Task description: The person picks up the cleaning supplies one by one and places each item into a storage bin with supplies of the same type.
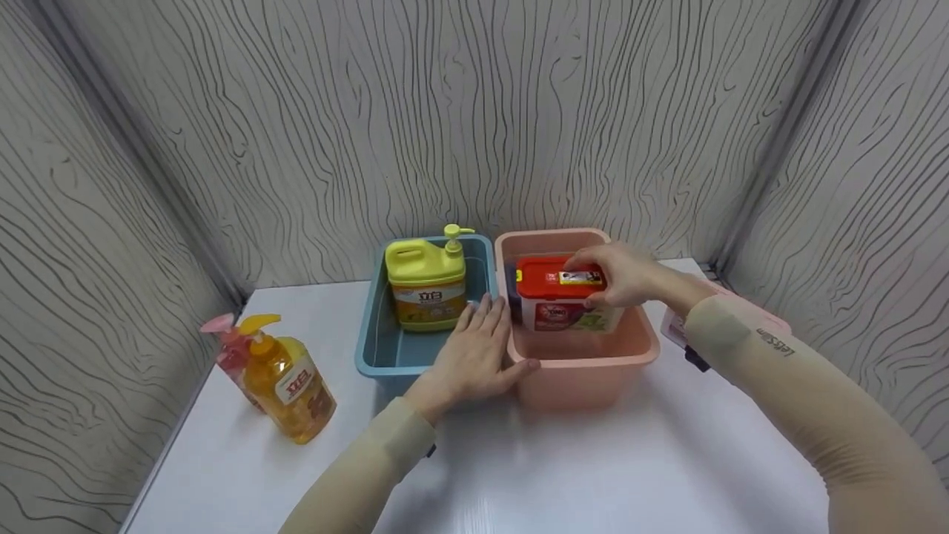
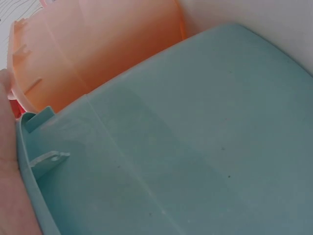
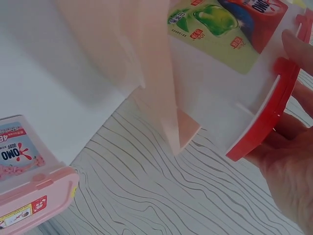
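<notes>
Pink plastic tub (image 1: 578, 371) and blue plastic tub (image 1: 378, 348) sit side by side on the white surface (image 1: 593, 460), walls touching — two tubs total. Right hand (image 1: 623, 276) grips the red lid of a red-lidded detergent box (image 1: 565, 300), fingers curled over the top, box standing upright inside the pink tub. Right wrist view shows the same box (image 3: 220, 54) from the side, fingers (image 3: 286, 161) wrapped round the red lid edge, pink tub wall (image 3: 146, 73) in front. Left hand (image 1: 478, 352) lies flat, fingers straight and together, across the meeting rims of both tubs, thumb on the pink tub's near wall; it holds nothing. Left wrist view is only tub walls: blue one (image 2: 195, 147) close up, pink one (image 2: 98, 54) behind.

One yellow pump jug (image 1: 428, 282) stands upright in the blue tub, at its far end. Two pump bottles stand on the surface far left, touching or nearly so — an orange pump bottle (image 1: 289, 386) in front, a pink pump bottle (image 1: 228, 348) partly hidden behind it. One pink-lidded box (image 3: 29, 181) lies on the surface right of the pink tub, mostly hidden behind the right forearm in the head view. Two boxes counted, three pump containers. Both sleeves are beige.
</notes>
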Demonstrator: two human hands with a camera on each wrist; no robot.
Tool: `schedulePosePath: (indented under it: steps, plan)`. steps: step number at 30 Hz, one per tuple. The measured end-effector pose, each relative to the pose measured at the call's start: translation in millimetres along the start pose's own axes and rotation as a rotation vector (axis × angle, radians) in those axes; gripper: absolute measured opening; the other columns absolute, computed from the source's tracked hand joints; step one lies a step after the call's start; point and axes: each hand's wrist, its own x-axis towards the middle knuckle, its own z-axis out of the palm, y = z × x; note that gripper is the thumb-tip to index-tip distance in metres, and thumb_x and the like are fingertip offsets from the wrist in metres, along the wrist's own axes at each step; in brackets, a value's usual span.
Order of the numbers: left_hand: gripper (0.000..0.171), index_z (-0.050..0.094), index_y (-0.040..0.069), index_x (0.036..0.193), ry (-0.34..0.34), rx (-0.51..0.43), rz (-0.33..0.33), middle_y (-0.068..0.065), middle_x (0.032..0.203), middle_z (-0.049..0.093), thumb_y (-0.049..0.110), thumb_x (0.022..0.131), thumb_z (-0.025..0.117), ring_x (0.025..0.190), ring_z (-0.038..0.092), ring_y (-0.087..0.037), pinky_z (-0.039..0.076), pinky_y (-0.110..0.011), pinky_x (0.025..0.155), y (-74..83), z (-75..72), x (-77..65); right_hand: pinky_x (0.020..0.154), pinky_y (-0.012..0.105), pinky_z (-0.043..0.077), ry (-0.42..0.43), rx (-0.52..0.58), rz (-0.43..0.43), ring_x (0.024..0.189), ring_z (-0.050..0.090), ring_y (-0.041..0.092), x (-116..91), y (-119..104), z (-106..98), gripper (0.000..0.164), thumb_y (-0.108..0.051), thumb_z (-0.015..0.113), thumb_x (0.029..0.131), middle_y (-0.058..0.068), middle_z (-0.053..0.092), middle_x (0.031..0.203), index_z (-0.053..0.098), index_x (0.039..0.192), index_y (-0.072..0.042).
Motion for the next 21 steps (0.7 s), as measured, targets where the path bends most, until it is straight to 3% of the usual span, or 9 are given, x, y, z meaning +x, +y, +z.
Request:
schedulePosePath:
  steps: [11,21]
  plan:
    - [0.114,0.018,0.009,0.180,0.010,-0.017,0.012,-0.011,0.190,0.018,0.090,0.102,0.029,0.180,0.010,-0.033,0.010,-0.057,0.147,-0.1,-1.0,1.3,0.118,0.068,0.057,-0.051,-0.037,-0.054,0.135,0.068,0.040,14,4,9,0.058,-0.009,0.089,0.091,0.017,0.073,0.146,0.070,0.145,-0.008]
    - [0.114,0.018,0.010,0.181,0.002,-0.015,0.004,-0.009,0.191,0.017,0.091,0.102,0.029,0.180,0.010,-0.033,0.011,-0.057,0.147,0.6,0.3,1.2,0.119,0.068,0.055,-0.093,-0.038,-0.026,0.141,0.066,0.043,22,11,18,0.058,-0.009,0.089,0.093,0.018,0.070,0.149,0.069,0.148,-0.007]
